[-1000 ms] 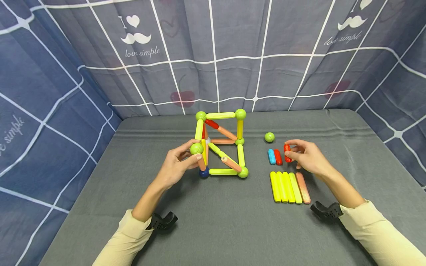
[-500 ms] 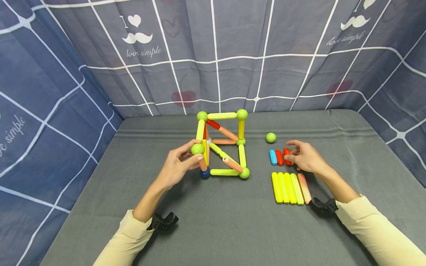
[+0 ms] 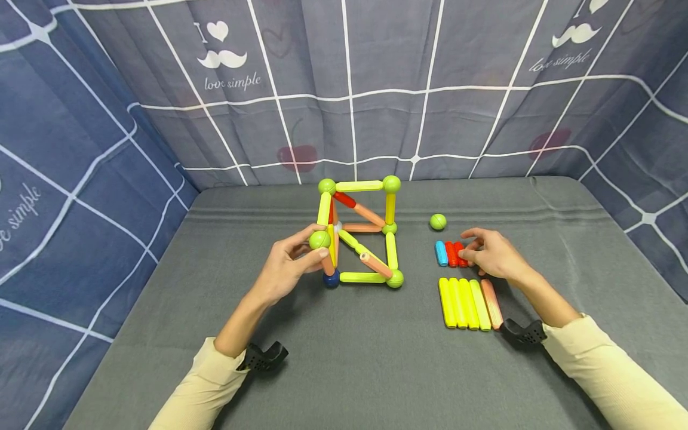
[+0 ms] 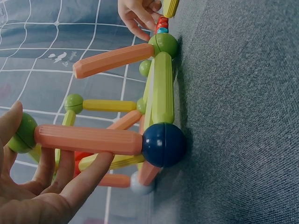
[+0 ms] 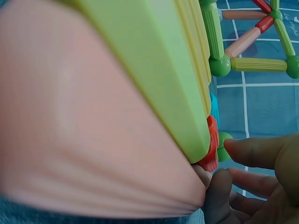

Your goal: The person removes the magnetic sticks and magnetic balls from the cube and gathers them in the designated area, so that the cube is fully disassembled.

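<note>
My left hand (image 3: pixel 282 270) pinches a green ball (image 3: pixel 319 240) at the near left top corner of a frame of sticks and balls. In the left wrist view an orange stick (image 4: pixel 88 139) joins that ball to a dark blue ball (image 4: pixel 163 144) on the table. My right hand (image 3: pixel 497 254) is beside a row of short sticks, its thumb touching the rightmost red stick (image 3: pixel 460 254). Left of it lie another red stick (image 3: pixel 451 254) and a blue stick (image 3: pixel 441 254). The right wrist view shows the index finger apart from the red pieces.
Several long yellow and yellow-green sticks (image 3: pixel 460 303) and an orange stick (image 3: pixel 491 303) lie side by side in front of the short ones. A loose green ball (image 3: pixel 438 221) sits behind them. From the frame's near right ball, an orange stick (image 3: pixel 375 266) juts up with its upper end free. A checked curtain (image 3: pixel 387 125) hangs behind the table.
My right hand has set the red stick down, its fingers have parted, and the stick has slid left against the other red one. My left hand keeps its hold on the green ball.
</note>
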Action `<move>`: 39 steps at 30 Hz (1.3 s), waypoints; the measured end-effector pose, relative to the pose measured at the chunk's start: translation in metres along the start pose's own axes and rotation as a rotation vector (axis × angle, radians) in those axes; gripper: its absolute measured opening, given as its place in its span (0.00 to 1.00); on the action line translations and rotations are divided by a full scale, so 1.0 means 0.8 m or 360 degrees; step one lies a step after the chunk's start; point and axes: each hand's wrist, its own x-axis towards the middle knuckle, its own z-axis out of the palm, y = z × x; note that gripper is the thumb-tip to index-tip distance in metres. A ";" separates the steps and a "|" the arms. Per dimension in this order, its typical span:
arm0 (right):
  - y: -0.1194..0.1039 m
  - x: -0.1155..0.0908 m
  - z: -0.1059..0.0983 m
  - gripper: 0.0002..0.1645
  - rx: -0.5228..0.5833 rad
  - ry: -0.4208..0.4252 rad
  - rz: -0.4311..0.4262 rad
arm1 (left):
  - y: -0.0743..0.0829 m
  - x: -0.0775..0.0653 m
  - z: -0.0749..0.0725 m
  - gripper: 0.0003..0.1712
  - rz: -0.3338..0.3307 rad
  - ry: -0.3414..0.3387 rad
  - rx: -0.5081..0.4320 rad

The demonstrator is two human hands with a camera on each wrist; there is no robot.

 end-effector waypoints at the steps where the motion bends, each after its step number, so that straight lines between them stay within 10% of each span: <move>1: 0.000 0.000 0.000 0.28 0.0005 -0.0003 -0.0001 | 0.000 0.000 0.000 0.26 0.0001 0.0000 0.0000; 15: -0.034 -0.016 0.001 0.23 -0.0058 0.0088 -0.0132 | 0.000 0.000 0.000 0.26 -0.0004 0.0005 0.0012; 25: -0.097 -0.027 0.047 0.19 -0.0002 0.0011 -0.0498 | 0.000 0.000 0.001 0.26 0.0004 0.0002 0.0004; 39: -0.144 -0.004 0.108 0.11 -0.0214 0.0015 -0.0582 | -0.001 0.000 0.000 0.26 0.0010 0.0013 0.0043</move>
